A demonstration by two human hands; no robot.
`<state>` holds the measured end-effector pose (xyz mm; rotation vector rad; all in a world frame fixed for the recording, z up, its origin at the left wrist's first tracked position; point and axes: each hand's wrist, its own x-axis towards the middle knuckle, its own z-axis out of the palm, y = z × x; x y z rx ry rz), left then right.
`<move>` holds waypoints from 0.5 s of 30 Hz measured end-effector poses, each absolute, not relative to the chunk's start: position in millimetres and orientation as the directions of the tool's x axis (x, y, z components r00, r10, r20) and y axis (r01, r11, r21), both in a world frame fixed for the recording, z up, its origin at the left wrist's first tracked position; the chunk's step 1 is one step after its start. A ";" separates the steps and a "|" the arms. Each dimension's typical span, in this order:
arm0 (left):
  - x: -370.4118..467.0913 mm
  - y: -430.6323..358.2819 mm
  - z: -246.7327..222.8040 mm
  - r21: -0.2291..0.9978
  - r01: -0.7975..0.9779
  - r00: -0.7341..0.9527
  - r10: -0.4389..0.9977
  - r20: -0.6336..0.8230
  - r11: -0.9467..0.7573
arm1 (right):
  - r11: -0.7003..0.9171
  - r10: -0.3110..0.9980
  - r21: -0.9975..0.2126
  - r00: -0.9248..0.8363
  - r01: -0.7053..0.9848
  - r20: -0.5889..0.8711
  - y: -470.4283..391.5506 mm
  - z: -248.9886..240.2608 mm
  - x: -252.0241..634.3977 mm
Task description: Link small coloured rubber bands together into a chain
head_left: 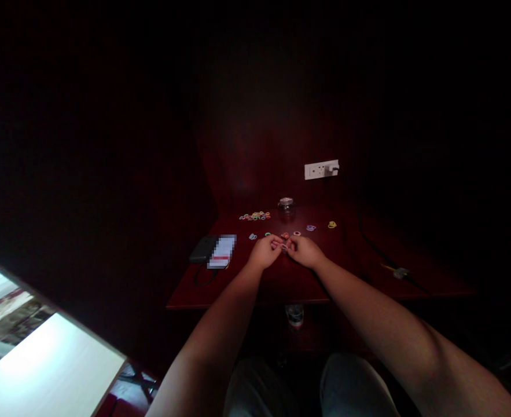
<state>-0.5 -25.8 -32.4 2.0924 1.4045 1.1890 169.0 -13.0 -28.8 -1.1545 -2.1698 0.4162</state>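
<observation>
My left hand (267, 251) and my right hand (304, 251) meet over the middle of the dark red table (238, 289). Their curled fingers pinch a small pale ring (285, 247) between them. Just beyond the fingertips lie an orange ring (285, 235), a green one (268, 234) and a pinkish-white one (297, 233). Light-blue rings (253, 236) sit left of my left hand. To the right are purple rings (311, 227) and yellow rings (332, 225). A mixed pile of coloured rings (256, 216) lies farther back.
A clear jar (286, 207) stands near the back wall. On the left, a phone (221, 251) lies beside a black case (202, 249). A cable with a small tag (400, 272) runs along the right. Below the table edge is a clear cup (296, 315).
</observation>
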 end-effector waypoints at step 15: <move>-1.5 -24.1 -36.1 0.714 0.543 0.190 0.893 0.408 -0.442 | 0.565 0.823 -0.516 -0.395 0.644 0.409 -14.3 -29.7 168.9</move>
